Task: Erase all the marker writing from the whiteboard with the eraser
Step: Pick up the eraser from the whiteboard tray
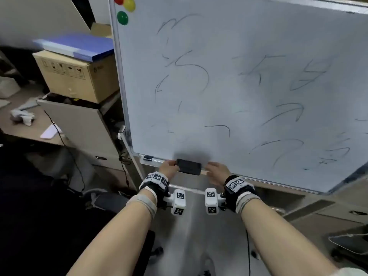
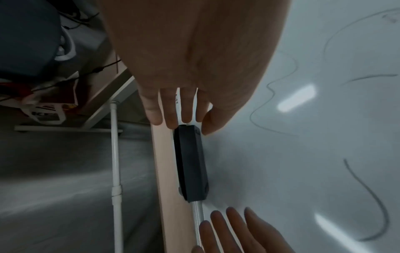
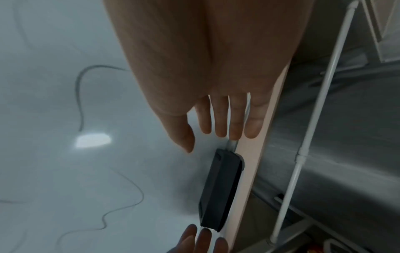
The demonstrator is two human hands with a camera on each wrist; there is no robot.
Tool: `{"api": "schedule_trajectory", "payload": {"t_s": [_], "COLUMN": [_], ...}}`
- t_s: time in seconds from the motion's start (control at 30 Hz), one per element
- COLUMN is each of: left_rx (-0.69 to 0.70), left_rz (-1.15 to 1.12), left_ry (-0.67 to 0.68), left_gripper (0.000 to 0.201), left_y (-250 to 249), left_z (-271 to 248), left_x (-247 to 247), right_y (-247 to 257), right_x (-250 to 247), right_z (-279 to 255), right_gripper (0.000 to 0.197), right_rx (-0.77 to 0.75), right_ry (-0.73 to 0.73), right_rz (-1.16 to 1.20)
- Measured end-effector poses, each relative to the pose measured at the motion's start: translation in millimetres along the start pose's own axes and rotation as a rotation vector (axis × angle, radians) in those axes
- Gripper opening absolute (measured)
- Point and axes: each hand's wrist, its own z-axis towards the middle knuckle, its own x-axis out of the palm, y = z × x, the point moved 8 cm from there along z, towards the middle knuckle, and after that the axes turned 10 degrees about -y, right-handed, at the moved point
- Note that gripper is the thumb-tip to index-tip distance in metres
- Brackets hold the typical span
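Neither grip holds anything: the left hand and right hand, fingers straight, flank the eraser. Writing covers the whiteboard; erasing looks unstarted.

The whiteboard looks smooth and glossy, catching bright glints of light. Its frame and the rail under it look like brushed metal. The eraser is matt black plastic. The box is plain brown cardboard.
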Motion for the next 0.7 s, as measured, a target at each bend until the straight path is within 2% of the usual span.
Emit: {"api": "schedule_trajectory", "payload": {"t_s": [0.07, 0.2, 0.23, 0.37, 0.47, 0.6, 0.7], "left_rx": [-0.030, -0.073, -0.050, 0.019, -0.008, -0.033, -0.014], "left_rz": [0.034, -0.021, 0.017, 0.149, 0.145, -0.071, -0.204], "left_ry": [0.027, -0.025, -0.031, -0.019, -0.083, -0.061, -0.042], "left_gripper": [0.037, 0.054, 0.055, 0.034, 0.047, 0.052, 0.045], "left_y": [1.2, -1.6, -6.2, -16.6, -16.0, -20.8, -29.3], "left_z": [6.7, 9.1, 9.5, 5.3, 3.1, -4.5, -7.9], "left_x": [10.0, 18.0, 19.3, 21.0, 18.0, 19.1, 9.2], "right_y": [-4.9, -24.2, -26.8, -28.9, -15.6, -8.4, 1.7], "right_x": [4.1, 9.3, 8.7, 12.3, 7.5, 4.4, 24.9], "right_z": [13.8, 38.4, 43.9, 48.8, 44.7, 34.6, 20.0], "right_gripper": [0.045, 0.033, 0.036, 0.039, 0.028, 0.024, 0.030], "right_rx": [0.031, -0.020, -0.037, -0.047, -0.096, -0.105, -0.100], "right_ry": [0.014, -0.009, -0.010, 0.081, 0.137, 0.171, 0.307], "right_rz": [-0.028, -0.149, -0.180, -0.250, -0.297, -0.275, -0.230]}}
